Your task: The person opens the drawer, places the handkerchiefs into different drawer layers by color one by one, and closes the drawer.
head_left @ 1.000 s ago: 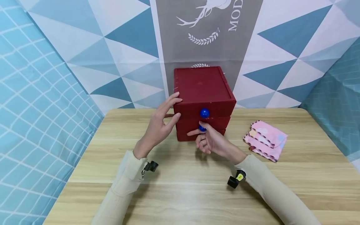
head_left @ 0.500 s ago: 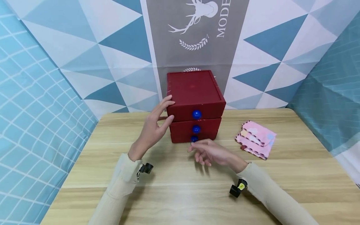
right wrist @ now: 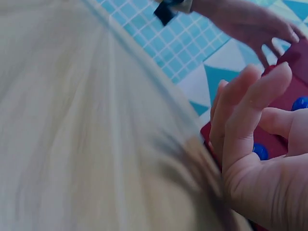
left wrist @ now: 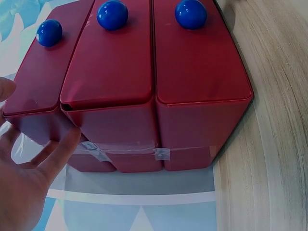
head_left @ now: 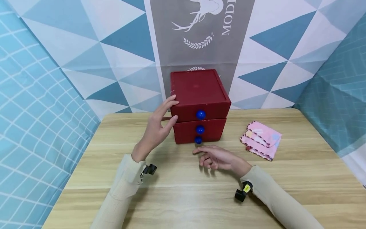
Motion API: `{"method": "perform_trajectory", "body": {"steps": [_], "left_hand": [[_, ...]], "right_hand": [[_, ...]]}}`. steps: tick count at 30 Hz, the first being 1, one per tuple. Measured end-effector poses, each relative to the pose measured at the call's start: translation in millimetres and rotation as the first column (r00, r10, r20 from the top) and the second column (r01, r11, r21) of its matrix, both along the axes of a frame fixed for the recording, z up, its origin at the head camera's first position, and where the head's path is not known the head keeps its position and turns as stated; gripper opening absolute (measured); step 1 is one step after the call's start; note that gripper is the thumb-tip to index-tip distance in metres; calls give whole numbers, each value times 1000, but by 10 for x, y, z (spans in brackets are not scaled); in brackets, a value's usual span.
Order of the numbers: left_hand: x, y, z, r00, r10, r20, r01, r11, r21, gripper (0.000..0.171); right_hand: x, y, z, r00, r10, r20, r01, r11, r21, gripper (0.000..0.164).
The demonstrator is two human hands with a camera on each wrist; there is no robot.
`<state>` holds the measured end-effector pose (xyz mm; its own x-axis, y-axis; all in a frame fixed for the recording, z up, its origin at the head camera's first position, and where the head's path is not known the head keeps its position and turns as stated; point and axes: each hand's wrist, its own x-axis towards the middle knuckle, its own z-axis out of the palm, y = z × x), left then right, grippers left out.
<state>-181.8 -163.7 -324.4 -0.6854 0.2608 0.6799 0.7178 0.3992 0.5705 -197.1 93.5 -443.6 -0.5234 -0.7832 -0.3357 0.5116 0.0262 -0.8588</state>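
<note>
A dark red drawer box (head_left: 197, 87) stands at the back of the table, its three drawers stacked, each with a round blue knob. The top knob (head_left: 200, 114), middle knob (head_left: 200, 129) and bottom knob (head_left: 198, 140) face me. My left hand (head_left: 155, 130) rests its fingers on the box's left side near the top drawer, thumb at the front corner. In the left wrist view, a small dark gap shows at the edge of the middle drawer (left wrist: 113, 72). My right hand (head_left: 218, 158), fingers loosely bent, hovers just in front of the bottom knob, holding nothing.
A folded pink cloth (head_left: 261, 140) with a checked border lies to the right of the box. The wooden table (head_left: 177, 203) stretches toward me. Patterned fabric (head_left: 125, 57) hangs close behind the box, and blue fabric hangs at both sides.
My right hand has let go of the middle knob and moved down and toward me, below the bottom knob. The left hand stays against the box. The head view has shifted slightly.
</note>
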Motion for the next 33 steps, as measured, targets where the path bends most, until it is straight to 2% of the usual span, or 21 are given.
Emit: {"method": "perform_trajectory", "body": {"steps": [3, 6, 9, 13, 19, 25, 33], "left_hand": [[-8, 2, 1, 1000, 0, 4, 0, 1000, 1, 44], [-10, -18, 12, 1000, 6, 9, -6, 1000, -3, 44], [-4, -37, 16, 1000, 16, 6, -16, 1000, -1, 43], [-6, -25, 9, 1000, 12, -3, -12, 1000, 1, 43], [-10, 22, 12, 1000, -12, -24, 13, 1000, 9, 43], [-12, 38, 34, 1000, -20, -17, 20, 1000, 14, 43], [-14, 24, 7, 1000, -10, -9, 10, 1000, 17, 43]], "right_hand": [[-12, -44, 64, 1000, -7, 20, 7, 1000, -1, 62], [-67, -154, 87, 999, -47, 27, 46, 998, 39, 62], [-149, -277, 63, 992, -109, 70, 104, 992, 66, 55], [-231, -353, -11, 974, -199, 112, 195, 980, 50, 47], [-220, -318, -51, 956, -272, 105, 272, 962, 18, 36], [-163, -331, -9, 955, -289, 68, 288, 957, 32, 33], [-127, -343, -11, 964, -258, 58, 251, 962, 108, 37]]}}
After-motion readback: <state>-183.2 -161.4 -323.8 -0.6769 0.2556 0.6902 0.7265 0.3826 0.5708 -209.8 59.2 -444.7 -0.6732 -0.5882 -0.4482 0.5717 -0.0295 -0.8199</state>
